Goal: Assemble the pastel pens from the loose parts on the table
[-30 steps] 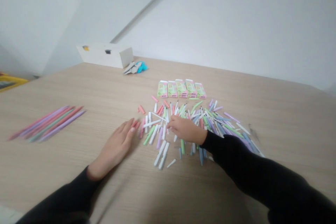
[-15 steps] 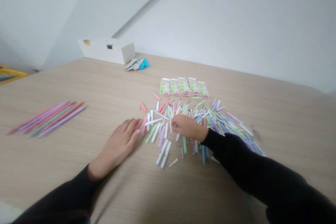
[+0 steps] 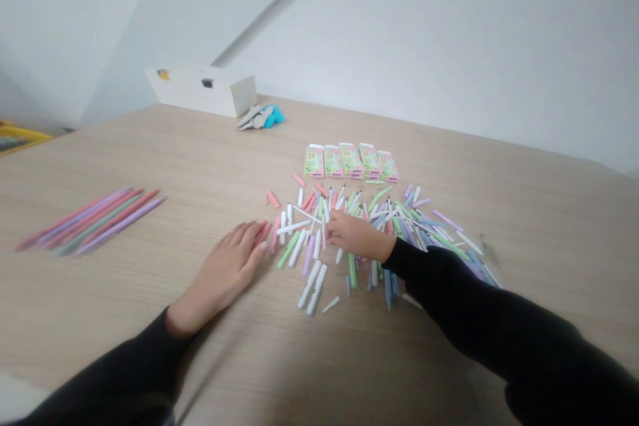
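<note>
My left hand (image 3: 227,273) lies palm down on the table, fingers stretched out. By its fingertips and thumb is a pink pen part (image 3: 261,234), partly covered by the fingers. My right hand (image 3: 355,235) reaches into the left part of a spread of pen parts, its fingers closed in a pinch. What it pinches, if anything, is hidden. Thin white refills (image 3: 323,231) lie beside its fingertips. White pen caps (image 3: 317,289) and a green pen part (image 3: 288,250) lie between the hands. More green, purple, blue and white parts (image 3: 419,233) spread out under and beyond my right wrist.
Several small green and pink boxes (image 3: 351,161) stand in a row behind the parts. A group of long pastel pens (image 3: 100,219) lies at the left. At the back are a white box (image 3: 200,93) and a crumpled grey and blue cloth-like item (image 3: 262,117).
The view has shifted slightly. My right hand stays among the pen parts with its fingers a little altered. My left hand remains in the same place.
</note>
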`<state>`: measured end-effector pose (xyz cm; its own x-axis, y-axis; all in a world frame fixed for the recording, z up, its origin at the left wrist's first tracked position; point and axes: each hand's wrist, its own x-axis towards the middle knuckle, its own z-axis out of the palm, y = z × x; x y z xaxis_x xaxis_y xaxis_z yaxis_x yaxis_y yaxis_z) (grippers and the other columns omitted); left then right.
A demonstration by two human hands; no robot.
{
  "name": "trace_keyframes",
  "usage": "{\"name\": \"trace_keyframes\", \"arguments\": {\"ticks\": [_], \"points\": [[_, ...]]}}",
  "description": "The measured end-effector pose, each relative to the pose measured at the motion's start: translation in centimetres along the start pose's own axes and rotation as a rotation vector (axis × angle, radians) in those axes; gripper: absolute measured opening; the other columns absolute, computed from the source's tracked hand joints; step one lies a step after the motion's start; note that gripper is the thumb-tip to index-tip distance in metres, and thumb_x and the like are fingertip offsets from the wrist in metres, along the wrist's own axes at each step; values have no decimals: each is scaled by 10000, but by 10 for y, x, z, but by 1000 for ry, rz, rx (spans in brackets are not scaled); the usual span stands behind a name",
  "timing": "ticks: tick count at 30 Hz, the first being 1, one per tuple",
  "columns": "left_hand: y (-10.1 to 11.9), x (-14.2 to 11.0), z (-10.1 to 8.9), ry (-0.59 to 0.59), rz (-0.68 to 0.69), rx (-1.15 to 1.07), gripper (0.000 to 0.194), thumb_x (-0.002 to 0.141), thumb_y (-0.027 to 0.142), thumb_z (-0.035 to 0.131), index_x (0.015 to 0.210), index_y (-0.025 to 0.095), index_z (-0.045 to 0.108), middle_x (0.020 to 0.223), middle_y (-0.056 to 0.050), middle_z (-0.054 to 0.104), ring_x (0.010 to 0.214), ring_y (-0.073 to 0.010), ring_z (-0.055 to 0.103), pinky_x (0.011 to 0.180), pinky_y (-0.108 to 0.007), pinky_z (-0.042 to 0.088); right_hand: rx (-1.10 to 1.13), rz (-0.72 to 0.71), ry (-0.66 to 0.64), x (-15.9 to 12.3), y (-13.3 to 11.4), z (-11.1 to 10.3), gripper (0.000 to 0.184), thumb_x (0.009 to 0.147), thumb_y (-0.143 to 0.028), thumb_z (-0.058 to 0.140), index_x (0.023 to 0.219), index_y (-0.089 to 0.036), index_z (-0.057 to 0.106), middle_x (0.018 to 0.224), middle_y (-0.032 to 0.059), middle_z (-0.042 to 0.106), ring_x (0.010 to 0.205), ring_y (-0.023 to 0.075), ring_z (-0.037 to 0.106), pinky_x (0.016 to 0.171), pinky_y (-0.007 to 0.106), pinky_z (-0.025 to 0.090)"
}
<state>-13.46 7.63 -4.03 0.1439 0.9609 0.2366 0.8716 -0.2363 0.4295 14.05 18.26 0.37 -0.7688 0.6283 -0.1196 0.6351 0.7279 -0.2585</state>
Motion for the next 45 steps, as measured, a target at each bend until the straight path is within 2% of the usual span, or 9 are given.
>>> {"name": "trace_keyframes", "arguments": {"ticks": [4,10,13,18,24,31,37,40,45], "points": [[3,2,-5,-11,-27,-42,616,1025,512,228,1372,109,539,1393,-171,572,1311,-305,516,1157,-496,379,-29,-57,22,1,-3,0,157,944,-122,535,876,-116,676,990,105,562,864,197,520,833,338,402],[33,2,-22,289,13,-308,456,1029,424,307,1037,141,664,1128,-132,626,1115,-261,582,1035,-429,439,259,-198,273,-35,-48,-35,130,974,-138,513,894,-146,615,917,41,557,844,155,521,821,302,413],[67,0,-28,49,57,-604,330,1010,390,422,896,171,641,886,-47,656,906,-197,622,939,-364,469,489,-166,301,-69,-75,-53,110,959,-174,543,860,-181,591,763,-24,525,710,120,476,704,260,395],[122,-2,-23,-391,144,-1075,350,981,470,515,1101,162,630,781,-35,694,725,-159,628,683,-283,465,830,-48,296,-108,-89,-51,216,985,-358,552,853,-191,589,714,-36,567,654,103,475,617,240,368],[141,4,-12,-330,92,-1112,419,942,520,581,741,156,635,666,-19,637,611,-119,538,619,-252,403,962,18,414,-115,-85,-29,264,967,-429,585,849,-193,583,747,-12,634,703,123,560,661,259,412],[133,4,-9,-385,1,-1205,399,913,518,637,757,151,638,620,2,618,581,-108,550,600,-237,404,850,6,350,-101,-77,-24,158,946,-290,593,823,-190,602,700,-39,563,651,107,483,618,242,369],[119,2,-3,-440,-179,-1343,317,873,476,706,930,168,662,621,18,649,519,-103,559,547,-223,411,678,-66,216,-87,-33,-55,268,982,-378,527,837,-174,621,739,-21,577,675,108,510,658,247,407],[114,-2,-2,-517,-196,-1352,328,906,482,661,1047,186,671,643,10,667,534,-111,580,561,-227,426,379,75,219,-82,19,-76,203,955,-330,547,959,-172,675,825,7,656,701,121,548,677,258,411],[112,-2,-12,-530,-167,-1125,355,917,520,620,818,185,679,765,-36,675,759,-159,620,704,-251,470,200,410,210,-83,118,-99,277,892,-323,569,1047,-137,704,836,53,707,700,164,619,655,263,444]]}}
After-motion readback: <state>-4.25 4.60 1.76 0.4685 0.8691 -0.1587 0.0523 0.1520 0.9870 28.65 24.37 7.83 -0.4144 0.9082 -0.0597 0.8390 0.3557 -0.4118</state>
